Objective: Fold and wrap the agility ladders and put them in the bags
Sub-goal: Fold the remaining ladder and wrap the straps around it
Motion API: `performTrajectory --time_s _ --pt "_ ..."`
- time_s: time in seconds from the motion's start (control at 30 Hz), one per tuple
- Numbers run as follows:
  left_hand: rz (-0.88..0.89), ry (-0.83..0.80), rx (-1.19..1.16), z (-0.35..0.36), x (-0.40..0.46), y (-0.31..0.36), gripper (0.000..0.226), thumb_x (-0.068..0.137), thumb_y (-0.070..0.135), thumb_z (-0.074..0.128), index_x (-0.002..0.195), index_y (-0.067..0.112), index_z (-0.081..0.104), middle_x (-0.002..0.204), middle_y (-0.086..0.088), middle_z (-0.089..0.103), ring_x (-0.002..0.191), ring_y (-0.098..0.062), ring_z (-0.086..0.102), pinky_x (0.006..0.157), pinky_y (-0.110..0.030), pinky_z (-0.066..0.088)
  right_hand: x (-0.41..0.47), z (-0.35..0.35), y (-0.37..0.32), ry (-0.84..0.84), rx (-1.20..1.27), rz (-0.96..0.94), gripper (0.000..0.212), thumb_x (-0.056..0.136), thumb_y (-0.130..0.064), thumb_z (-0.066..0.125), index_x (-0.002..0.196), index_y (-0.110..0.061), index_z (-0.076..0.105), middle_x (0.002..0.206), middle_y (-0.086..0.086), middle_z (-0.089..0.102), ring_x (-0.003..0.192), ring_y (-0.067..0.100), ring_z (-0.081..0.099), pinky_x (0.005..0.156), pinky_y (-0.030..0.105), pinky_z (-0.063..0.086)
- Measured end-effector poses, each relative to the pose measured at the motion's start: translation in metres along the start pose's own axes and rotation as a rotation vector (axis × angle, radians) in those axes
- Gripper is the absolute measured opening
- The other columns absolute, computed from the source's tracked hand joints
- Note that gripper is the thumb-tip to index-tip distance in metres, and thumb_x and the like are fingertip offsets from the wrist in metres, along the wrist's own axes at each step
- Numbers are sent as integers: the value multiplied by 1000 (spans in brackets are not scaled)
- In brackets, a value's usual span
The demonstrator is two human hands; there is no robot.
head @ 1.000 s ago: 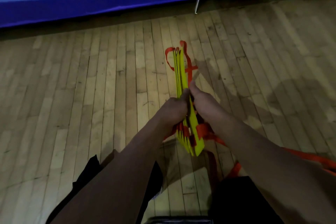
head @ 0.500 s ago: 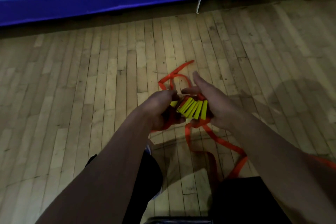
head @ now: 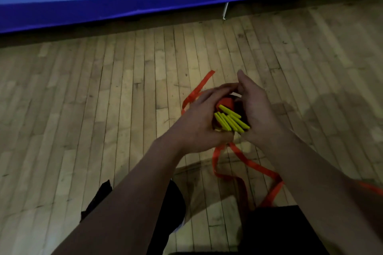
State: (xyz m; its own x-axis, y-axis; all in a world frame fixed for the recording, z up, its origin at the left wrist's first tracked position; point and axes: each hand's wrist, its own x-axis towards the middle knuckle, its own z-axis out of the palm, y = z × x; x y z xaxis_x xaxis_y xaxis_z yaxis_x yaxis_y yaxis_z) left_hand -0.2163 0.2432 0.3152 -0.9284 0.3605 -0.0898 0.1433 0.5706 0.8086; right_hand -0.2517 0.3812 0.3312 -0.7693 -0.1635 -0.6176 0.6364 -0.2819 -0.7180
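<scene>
Head view: the left hand (head: 199,124) and right hand (head: 257,114) grip a bundle of flat yellow plastic ladder rungs (head: 231,121) between them — loose orange fabric straps (head: 244,161) trail onto the wooden plank floor (head: 103,99)

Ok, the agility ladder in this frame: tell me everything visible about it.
The agility ladder is gathered into a bundle of flat yellow rungs, plastic by the look, seen end-on and fanned unevenly. The left hand and right hand hold it between them above the wooden floor. Its orange webbing straps hang loose, trailing onto the floor.
</scene>
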Motion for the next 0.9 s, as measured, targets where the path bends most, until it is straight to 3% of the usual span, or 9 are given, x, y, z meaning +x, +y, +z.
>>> performTrajectory --time_s 0.1,0.2,0.3,0.4,0.5,0.57,0.7,0.77,0.9 --pt "31 169 -34 5 -1 2 112 69 23 81 156 20 12 156 -5 24 139 -15 34 112 -33 39 -2 2 -1 3 21 -107 42 93 -47 60 110 -10 69 90 6 75 83 22 74 70 36 59" --pt "7 166 -41 9 2 -1 126 65 30 90 157 26 4 159 -2 22 141 -13 35 111 -30 41 -5 7 2 169 -222 -294 31 95 -44 59 95 -16 72 74 -6 72 74 12 72 68 33 58" --pt "25 199 42 15 6 2 106 70 25 88 154 20 24 144 0 51 125 -6 51 102 -20 46 -8 10 9 207 -328 -356 31 97 -47 54 82 -25 71 80 -3 75 81 11 73 83 40 59" --pt "35 283 -12 4 7 6 78 76 12 82 144 22 44 123 10 62 109 -1 59 89 -7 45 -12 6 0 141 -375 -463 38 98 -48 50 78 -22 69 72 -6 72 74 5 70 76 30 56" --pt "19 301 -223 -17 5 4 54 78 6 69 124 30 57 104 20 64 102 -2 64 83 -17 52 -15 -1 -12 -97 -503 -543 31 100 -38 50 82 -19 66 52 -19 58 53 -4 57 55 10 41" --pt "-1 293 -308 -22 4 2 45 75 10 66 114 32 60 101 15 67 101 -10 66 83 -31 56 -15 -4 -16 -234 -502 -506 23 100 -27 53 84 -15 64 45 -21 53 45 -6 54 45 7 38" --pt "7 311 -348 -23 0 -2 40 83 26 68 122 26 59 111 2 67 105 -18 65 89 -46 56 -15 -11 -24 -428 -505 -414 16 97 -3 52 109 -2 64 51 -21 60 49 -9 57 48 4 41" --pt "-13 305 -330 -25 0 -4 45 79 16 67 121 30 58 108 1 65 99 -17 65 85 -47 57 -11 -14 -22 -370 -631 -407 21 99 -9 53 113 -6 68 55 -21 61 51 -10 56 49 6 40" --pt "-25 259 -314 -23 1 -2 52 74 8 63 118 34 56 103 1 66 97 -17 67 83 -44 58 2 -15 -9 -160 -903 -516 20 101 -31 53 93 -34 71 80 -16 68 76 -4 64 68 17 43"
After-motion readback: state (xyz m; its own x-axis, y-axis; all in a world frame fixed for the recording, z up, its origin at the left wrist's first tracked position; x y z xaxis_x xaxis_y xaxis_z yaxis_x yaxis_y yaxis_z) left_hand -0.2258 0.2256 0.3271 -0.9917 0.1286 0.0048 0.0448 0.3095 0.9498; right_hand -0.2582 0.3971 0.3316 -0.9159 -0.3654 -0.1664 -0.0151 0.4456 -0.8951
